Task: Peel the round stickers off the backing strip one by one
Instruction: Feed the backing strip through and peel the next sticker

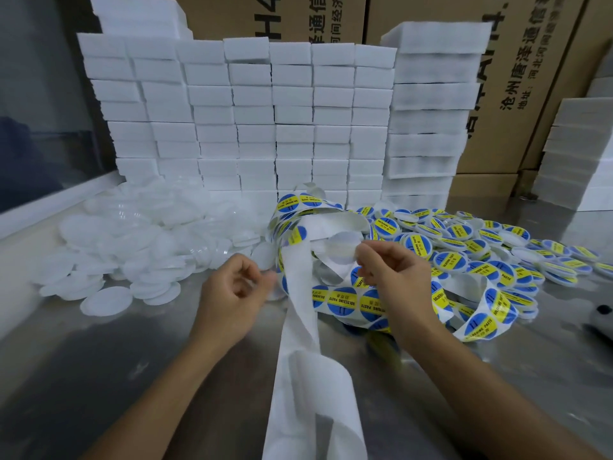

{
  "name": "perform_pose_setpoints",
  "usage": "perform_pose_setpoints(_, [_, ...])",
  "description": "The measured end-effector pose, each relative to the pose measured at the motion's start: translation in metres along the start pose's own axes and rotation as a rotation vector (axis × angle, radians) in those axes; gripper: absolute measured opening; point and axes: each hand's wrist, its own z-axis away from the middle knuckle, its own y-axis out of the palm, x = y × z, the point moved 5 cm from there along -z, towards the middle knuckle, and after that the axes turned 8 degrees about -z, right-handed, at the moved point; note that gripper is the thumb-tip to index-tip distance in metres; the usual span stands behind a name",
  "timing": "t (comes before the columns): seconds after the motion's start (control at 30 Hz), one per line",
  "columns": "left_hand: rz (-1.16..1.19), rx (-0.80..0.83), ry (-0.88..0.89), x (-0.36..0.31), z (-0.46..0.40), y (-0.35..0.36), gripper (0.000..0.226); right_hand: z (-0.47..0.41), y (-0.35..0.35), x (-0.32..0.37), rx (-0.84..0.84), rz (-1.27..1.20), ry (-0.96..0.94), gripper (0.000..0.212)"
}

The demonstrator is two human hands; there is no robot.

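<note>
A long white backing strip (300, 327) runs from the tangle of blue-and-yellow round stickers (345, 302) down toward me over the metal table. My right hand (393, 277) pinches a round sticker (343, 249) by its edge, its pale back facing me, lifted above the strip. My left hand (237, 290) has its fingers curled, and its fingertips touch the left edge of the strip near a white disc; whether it pinches either one I cannot tell.
A heap of plain white plastic lids (139, 247) lies at the left. Stickered lids (497, 247) pile up at the right. Stacked white foam blocks (265, 121) and cardboard boxes (530, 78) wall off the back. A dark object (602, 313) sits at the right edge.
</note>
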Motion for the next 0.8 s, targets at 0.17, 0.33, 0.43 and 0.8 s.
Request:
perform_pose_setpoints(0.17, [-0.797, -0.413, -0.121, 0.023, -0.011, -0.06, 0.016, 0.001, 0.002, 0.002, -0.009, -0.009, -0.035, 0.007])
perform_pose_setpoints(0.33, [-0.951, -0.225, -0.622, 0.068, -0.007, -0.095, 0.083, 0.002, 0.0, 0.005, -0.018, -0.017, -0.05, 0.009])
perform_pose_setpoints(0.43, [-1.031, -0.128, -0.678, 0.073, -0.006, -0.093, 0.082, 0.002, 0.001, 0.007, -0.005, -0.009, -0.061, 0.013])
perform_pose_setpoints(0.8, [-1.284, -0.08, -0.192, 0.029, -0.009, -0.043, 0.053, 0.005, 0.006, 0.008, 0.051, 0.038, -0.079, 0.018])
